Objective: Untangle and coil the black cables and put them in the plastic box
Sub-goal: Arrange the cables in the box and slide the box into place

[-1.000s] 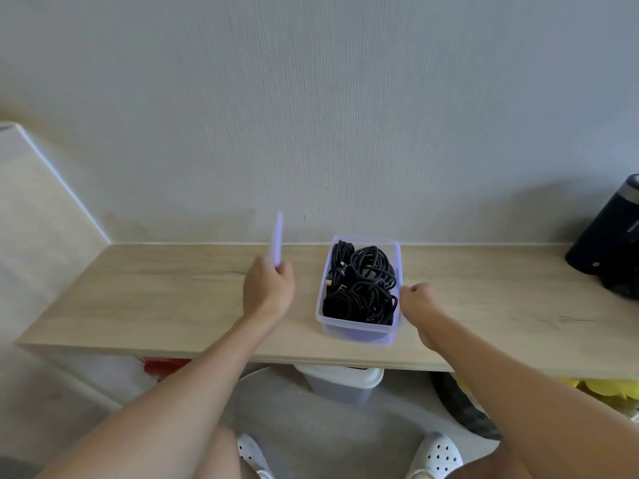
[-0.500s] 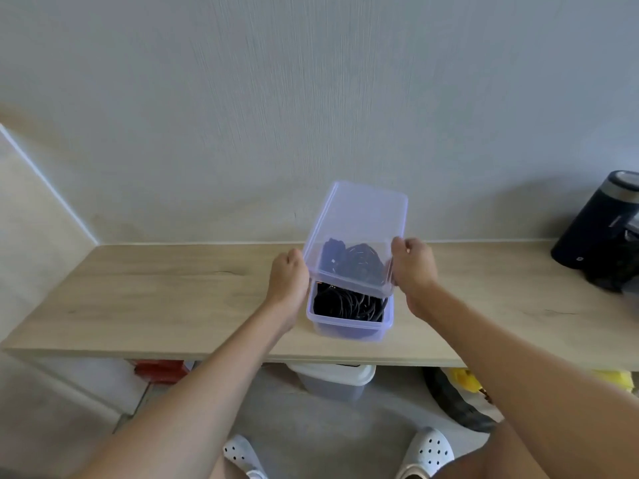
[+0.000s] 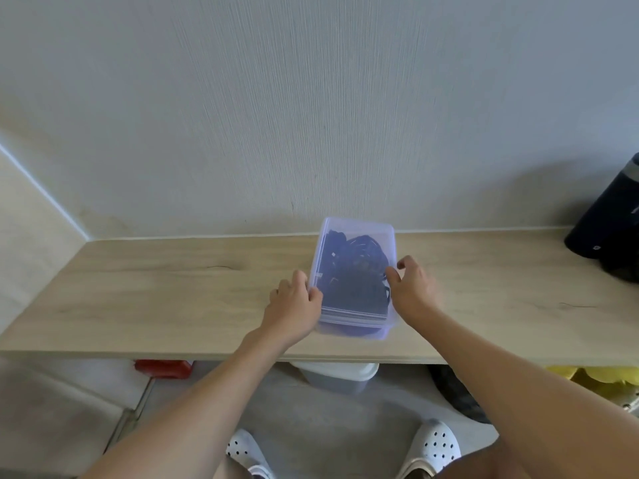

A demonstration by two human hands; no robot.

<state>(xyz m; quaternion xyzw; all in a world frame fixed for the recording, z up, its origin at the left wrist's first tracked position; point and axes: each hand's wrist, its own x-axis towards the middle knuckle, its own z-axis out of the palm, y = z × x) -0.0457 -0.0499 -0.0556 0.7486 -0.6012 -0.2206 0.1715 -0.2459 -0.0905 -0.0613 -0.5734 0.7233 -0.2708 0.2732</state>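
You are holding both bare arms stretched forward from the bottom corners, forearms converging toward the middle. Your left hand (image 3: 294,307) is gripping the left edge of the lid (image 3: 352,271): its thumb is lying over the top, and its fingers (image 3: 299,276) are curling down the side. Your right hand (image 3: 415,290) is sitting at the lid's right edge, wrist straight, thumb tip touching the rim, while its fingers (image 3: 409,262) are hovering loosely bent and apart, clasping nothing.
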